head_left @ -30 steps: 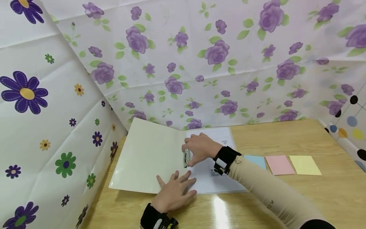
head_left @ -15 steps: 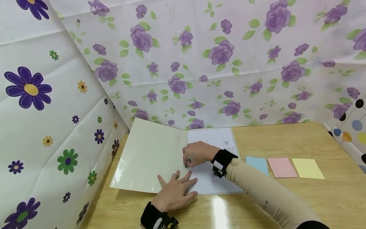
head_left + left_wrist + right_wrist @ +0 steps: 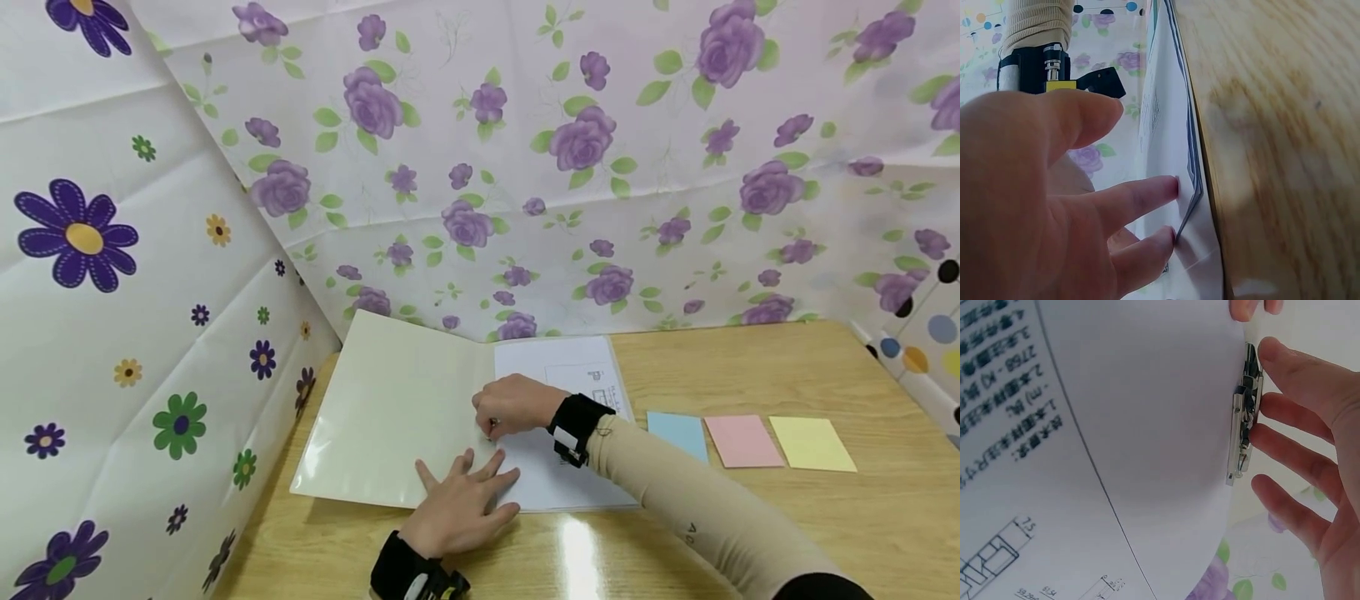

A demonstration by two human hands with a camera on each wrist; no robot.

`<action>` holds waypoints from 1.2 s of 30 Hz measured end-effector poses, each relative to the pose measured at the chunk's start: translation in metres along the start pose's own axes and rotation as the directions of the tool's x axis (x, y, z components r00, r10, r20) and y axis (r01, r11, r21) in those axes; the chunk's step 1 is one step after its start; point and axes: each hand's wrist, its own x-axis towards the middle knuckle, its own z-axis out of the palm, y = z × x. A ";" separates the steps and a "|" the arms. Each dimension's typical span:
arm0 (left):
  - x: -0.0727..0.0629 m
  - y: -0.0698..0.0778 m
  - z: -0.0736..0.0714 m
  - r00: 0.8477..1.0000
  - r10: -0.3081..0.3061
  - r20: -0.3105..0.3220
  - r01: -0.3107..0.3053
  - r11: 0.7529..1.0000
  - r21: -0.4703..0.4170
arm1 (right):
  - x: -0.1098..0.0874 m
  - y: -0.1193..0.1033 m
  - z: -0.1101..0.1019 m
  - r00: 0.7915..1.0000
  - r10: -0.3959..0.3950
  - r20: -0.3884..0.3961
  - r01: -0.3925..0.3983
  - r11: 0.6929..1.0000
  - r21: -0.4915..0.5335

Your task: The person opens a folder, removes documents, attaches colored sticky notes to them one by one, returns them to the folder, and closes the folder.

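An open white folder (image 3: 390, 417) lies on the table, its cover spread to the left. White printed sheets (image 3: 558, 487) with line drawings lie on its right half. At the fold, my right hand (image 3: 521, 404) curls over a metal lever clip (image 3: 1245, 419); in the right wrist view the thumb and fingers are at its outer side. In the head view that hand hides most of the clip. My left hand (image 3: 461, 512) rests with spread fingers across the folder's lower edge near the fold. In the left wrist view its fingertips touch the sheets' edge.
Blue (image 3: 677, 436), pink (image 3: 744, 442) and yellow (image 3: 813, 443) paper squares lie in a row right of the folder, the blue one partly behind my right sleeve. Flowered cloth walls (image 3: 465, 167) stand behind and to the left of the wooden table (image 3: 885, 533).
My right hand has come down from a wider reach over the clip and closed around it, then shifted slightly left. The left hand has stayed in place.
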 end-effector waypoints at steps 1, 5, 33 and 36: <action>0.000 0.000 0.000 1.000 0.002 0.001 -0.002 1.000 -0.001 | 0.000 0.000 0.000 1.000 0.001 0.001 -0.001 1.000 0.006; 0.002 0.001 0.000 1.000 0.011 0.005 -0.011 1.000 -0.005 | 0.000 0.002 0.000 1.000 0.007 -0.007 -0.007 0.999 0.039; 0.000 -0.003 0.000 1.000 0.019 -0.012 -0.020 0.999 -0.028 | 0.014 -0.003 0.003 0.997 0.046 0.061 -0.052 0.994 0.098; -0.001 -0.003 0.001 1.000 0.012 -0.009 -0.012 0.999 -0.035 | 0.014 -0.005 0.001 0.997 0.027 0.071 -0.032 0.997 0.063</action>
